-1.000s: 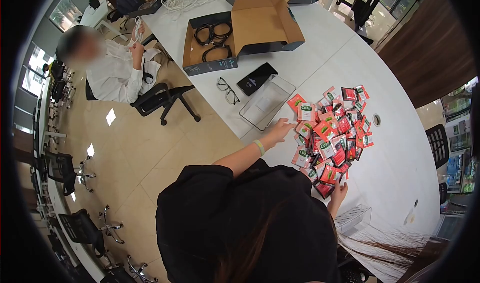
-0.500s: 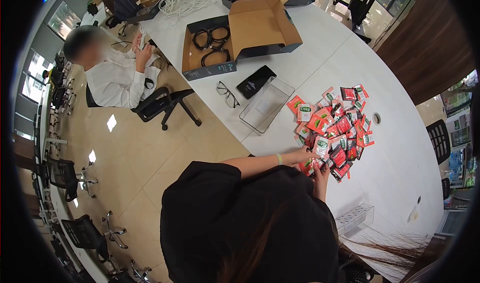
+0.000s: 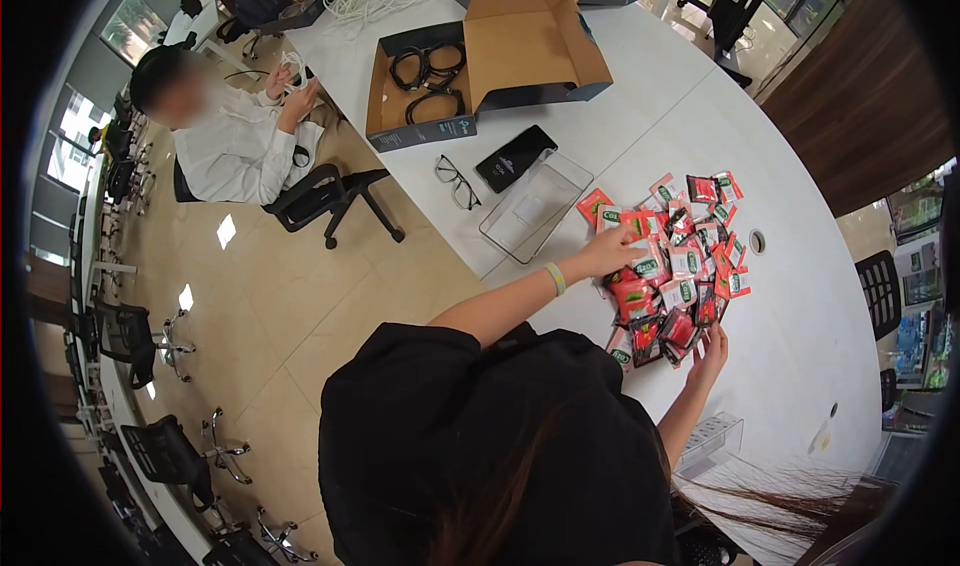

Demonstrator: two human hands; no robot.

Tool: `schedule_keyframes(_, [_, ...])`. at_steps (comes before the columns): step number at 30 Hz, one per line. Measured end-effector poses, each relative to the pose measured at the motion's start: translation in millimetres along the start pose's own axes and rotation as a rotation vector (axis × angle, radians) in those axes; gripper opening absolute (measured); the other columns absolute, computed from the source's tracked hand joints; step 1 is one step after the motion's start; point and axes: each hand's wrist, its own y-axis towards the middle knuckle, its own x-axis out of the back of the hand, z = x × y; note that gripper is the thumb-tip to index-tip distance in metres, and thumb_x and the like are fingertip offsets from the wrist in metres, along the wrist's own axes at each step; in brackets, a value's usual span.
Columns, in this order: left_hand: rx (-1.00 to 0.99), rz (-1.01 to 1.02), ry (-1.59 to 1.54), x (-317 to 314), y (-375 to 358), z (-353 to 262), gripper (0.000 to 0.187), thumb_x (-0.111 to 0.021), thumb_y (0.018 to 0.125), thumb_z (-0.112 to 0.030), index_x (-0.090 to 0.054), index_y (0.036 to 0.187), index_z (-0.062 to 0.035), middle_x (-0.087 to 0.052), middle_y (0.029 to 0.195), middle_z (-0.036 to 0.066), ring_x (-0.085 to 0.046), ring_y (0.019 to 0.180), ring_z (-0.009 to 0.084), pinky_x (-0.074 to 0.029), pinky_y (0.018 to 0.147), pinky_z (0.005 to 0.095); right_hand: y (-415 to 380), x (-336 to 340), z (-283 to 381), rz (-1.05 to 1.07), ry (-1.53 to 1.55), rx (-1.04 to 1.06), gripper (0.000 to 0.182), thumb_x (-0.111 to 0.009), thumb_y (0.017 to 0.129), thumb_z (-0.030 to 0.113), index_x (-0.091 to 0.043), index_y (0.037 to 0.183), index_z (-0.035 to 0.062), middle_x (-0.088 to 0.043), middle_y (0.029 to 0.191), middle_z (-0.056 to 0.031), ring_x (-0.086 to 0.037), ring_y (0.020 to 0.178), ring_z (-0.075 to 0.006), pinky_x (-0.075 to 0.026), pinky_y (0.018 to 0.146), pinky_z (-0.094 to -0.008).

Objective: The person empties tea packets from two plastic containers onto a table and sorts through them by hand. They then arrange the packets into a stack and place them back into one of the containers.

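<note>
A heap of small red and green snack packets lies on the white table. My left hand rests flat on the heap's left side, fingers spread over the packets, a pale green band on its wrist. My right hand lies against the heap's near right edge, fingers straight and touching the outer packets. Neither hand grips a packet.
A clear plastic tray stands left of the heap, with a black phone and glasses beyond it. An open cardboard box holds black cables. Another clear tray sits near my right elbow. A seated person in white handles white cable.
Both hands were together at the heap's near edge. The left hand has since moved up to the heap's left side and the right hand out to its near right edge.
</note>
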Motion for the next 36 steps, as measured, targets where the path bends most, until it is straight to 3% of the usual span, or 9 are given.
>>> schedule_keyframes(3, [-0.175,-0.178,0.309,15.0,38.2,29.3,0.069,-0.06,0.075,-0.04,-0.035,0.123,0.0041,-0.045,0.116,0.024,-0.045,0.109,0.033,-0.037,0.091,0.0388,27.7,11.7,-2.9,-0.16,-0.32,-0.012,0.052,-0.063,0.076,0.033,-0.046,0.115,0.002,-0.053,0.107,-0.0098,-0.051,0.095,-0.0181,-0.041,0.078,-0.0311])
schedule_keyframes(6, [0.038,-0.296,0.522,21.8,66.7,34.0,0.082,-0.06,0.071,-0.048,-0.027,0.129,0.0007,-0.03,0.127,0.027,-0.031,0.119,0.0375,-0.027,0.098,0.0439,66.1,20.2,-29.8,-0.151,-0.58,0.057,0.075,-0.063,0.075,0.035,-0.031,0.126,-0.0089,-0.046,0.116,-0.0242,-0.048,0.104,-0.0283,-0.038,0.087,-0.0354])
schedule_keyframes(10, [0.178,-0.354,0.523,8.0,81.0,34.7,0.089,-0.061,0.07,-0.047,-0.018,0.133,-0.0005,-0.028,0.127,0.028,-0.03,0.119,0.0397,-0.026,0.099,0.0465,66.8,-12.0,-44.5,0.043,-0.579,0.189,0.079,-0.063,0.074,0.04,-0.031,0.126,-0.0098,-0.043,0.119,-0.0261,-0.044,0.11,-0.0302,-0.034,0.093,-0.0365])
schedule_keyframes(17, [0.17,-0.215,0.483,-32.0,77.9,38.9,0.095,-0.063,0.066,-0.048,-0.014,0.135,-0.0039,-0.028,0.127,0.031,-0.027,0.118,0.0466,-0.025,0.099,0.0482,36.5,-46.5,-41.4,-0.143,-0.602,0.263,0.066,-0.067,0.073,0.034,-0.041,0.116,-0.0083,-0.046,0.111,-0.0209,-0.048,0.099,-0.0262,-0.04,0.085,-0.0322])
schedule_keyframes(21, [0.123,-0.084,0.424,-43.0,71.9,41.1,0.095,-0.062,0.064,-0.052,-0.02,0.133,-0.0034,-0.028,0.127,0.03,-0.03,0.117,0.0469,-0.028,0.096,0.0485,37.5,-53.8,-45.6,-0.143,-0.082,0.149,0.039,-0.065,0.077,0.021,-0.047,0.102,-0.003,-0.052,0.094,-0.0101,-0.053,0.079,-0.0169,-0.046,0.069,-0.0282])
schedule_keyframes(27, [0.144,-0.046,0.054,-58.3,69.9,40.7,0.085,-0.062,0.067,-0.055,-0.036,0.126,0.0008,-0.052,0.104,0.024,-0.059,0.088,0.0251,-0.048,0.072,0.035,37.3,-52.1,-37.9,0.362,0.35,-0.396,0.03,-0.061,0.078,0.019,-0.052,0.104,0.0072,-0.058,0.097,-0.0048,-0.057,0.083,-0.0197,-0.047,0.073,-0.0338])
schedule_keyframes(28, [0.145,-0.026,-0.037,-56.1,57.5,24.3,0.074,-0.062,0.072,-0.049,-0.04,0.121,0.0015,-0.058,0.089,0.016,-0.06,0.063,0.0171,-0.048,0.051,0.0278,37.8,-55.8,-38.6,0.378,0.346,-0.396,0.03,-0.061,0.078,0.019,-0.052,0.104,0.0072,-0.058,0.097,-0.0048,-0.057,0.083,-0.0197,-0.047,0.073,-0.0338])
schedule_keyframes(32, [0.122,0.173,-0.338,-65.9,69.9,37.3,0.053,-0.052,0.08,-0.049,-0.049,0.105,-0.0016,-0.055,0.062,0.003,-0.046,0.04,0.0091,-0.038,0.035,0.0246,25.7,-62.4,-24.8,0.361,0.307,-0.133,0.04,-0.057,0.081,0.017,-0.045,0.118,0.0115,-0.057,0.103,-0.0057,-0.055,0.092,-0.0199,-0.046,0.077,-0.0317])
schedule_keyframes(36, [0.22,0.248,-0.503,-66.3,48.6,-6.9,0.054,-0.044,0.082,-0.056,-0.052,0.103,-0.0076,-0.055,0.066,0.0,-0.045,0.048,0.0082,-0.037,0.044,0.0191,-4.2,-75.2,10.6,0.281,0.171,-0.026,0.043,-0.058,0.08,0.014,-0.043,0.12,0.0079,-0.056,0.104,-0.0064,-0.054,0.094,-0.0188,-0.046,0.076,-0.0295])
